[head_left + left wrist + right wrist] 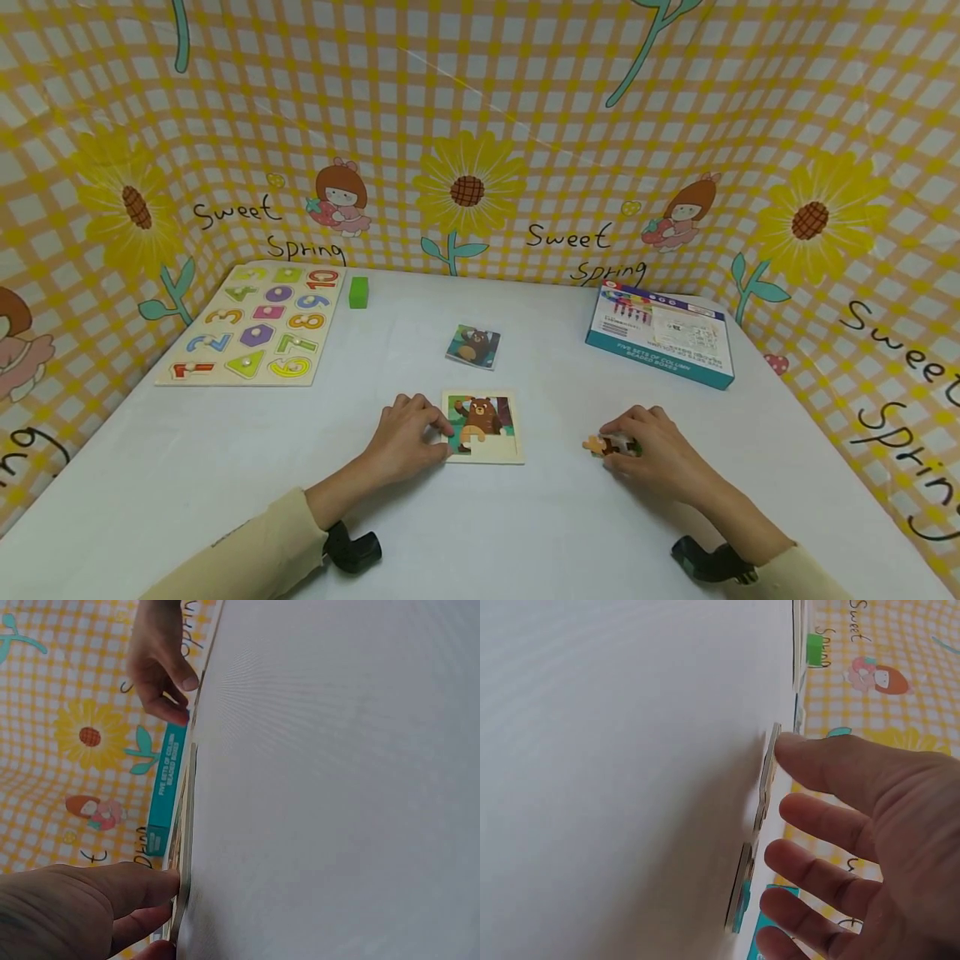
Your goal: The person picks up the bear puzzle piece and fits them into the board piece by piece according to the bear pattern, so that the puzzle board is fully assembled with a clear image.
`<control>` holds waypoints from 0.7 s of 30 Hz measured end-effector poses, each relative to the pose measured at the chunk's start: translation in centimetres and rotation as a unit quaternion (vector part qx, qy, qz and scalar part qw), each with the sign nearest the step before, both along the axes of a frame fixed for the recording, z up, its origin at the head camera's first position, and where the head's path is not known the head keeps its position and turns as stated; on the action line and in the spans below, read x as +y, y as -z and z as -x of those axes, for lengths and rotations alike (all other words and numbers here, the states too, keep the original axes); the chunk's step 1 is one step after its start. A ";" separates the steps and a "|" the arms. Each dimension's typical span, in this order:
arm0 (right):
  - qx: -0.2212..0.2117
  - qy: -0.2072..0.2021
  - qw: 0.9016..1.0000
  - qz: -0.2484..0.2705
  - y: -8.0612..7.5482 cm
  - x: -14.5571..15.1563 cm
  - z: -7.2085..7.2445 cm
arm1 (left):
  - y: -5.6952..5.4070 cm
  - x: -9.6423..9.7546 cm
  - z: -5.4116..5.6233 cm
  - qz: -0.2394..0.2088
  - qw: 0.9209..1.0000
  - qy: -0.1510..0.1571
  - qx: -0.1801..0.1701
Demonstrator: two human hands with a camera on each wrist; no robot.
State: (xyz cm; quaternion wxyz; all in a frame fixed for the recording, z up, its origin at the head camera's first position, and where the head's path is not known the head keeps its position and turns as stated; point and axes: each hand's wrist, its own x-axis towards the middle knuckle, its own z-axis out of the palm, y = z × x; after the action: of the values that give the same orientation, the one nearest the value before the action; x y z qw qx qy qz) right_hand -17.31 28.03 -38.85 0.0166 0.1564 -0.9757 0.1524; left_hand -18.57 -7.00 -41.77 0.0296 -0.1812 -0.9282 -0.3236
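A square wooden bear puzzle board (483, 457) lies in front, with part of its lower right unfilled. My left hand (408, 442) touches its left edge with thumb and fingertips. The left wrist view shows the left fingers (161, 881) right at the board's thin rim. To the right, my right hand (652, 450) is over a small group of loose puzzle pieces (600, 446), with thumb and index finger on either side of them. In the right wrist view the thumb touches one piece (767, 772), while the other fingers (810, 862) spread loosely, slightly bent.
Behind the board lies a bear picture card (474, 347). A number-and-shape board (255, 337) is at the back left beside a green block (358, 292). A boxed bead set (660, 333) sits at the back right. Patterned cloth (480, 108) walls the table (525, 525).
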 end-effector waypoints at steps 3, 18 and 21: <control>-0.002 0.005 1.000 -0.002 0.1 0.3 0.0 | 0.0 0.0 0.0 0.000 1.000 0.000 0.000; -0.002 0.007 1.000 0.007 0.6 0.9 0.2 | -0.1 0.0 0.0 0.004 1.000 0.001 -0.006; 0.000 0.005 1.000 0.008 0.6 0.9 0.2 | -0.1 0.0 0.0 0.005 1.000 0.002 -0.004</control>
State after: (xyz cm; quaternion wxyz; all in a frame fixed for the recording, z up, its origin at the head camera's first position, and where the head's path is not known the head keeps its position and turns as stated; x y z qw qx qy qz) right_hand -17.54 28.93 -39.42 0.0189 0.1513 -0.9753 0.1600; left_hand -18.57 -7.01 -41.69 0.0247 -0.1822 -0.9294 -0.3199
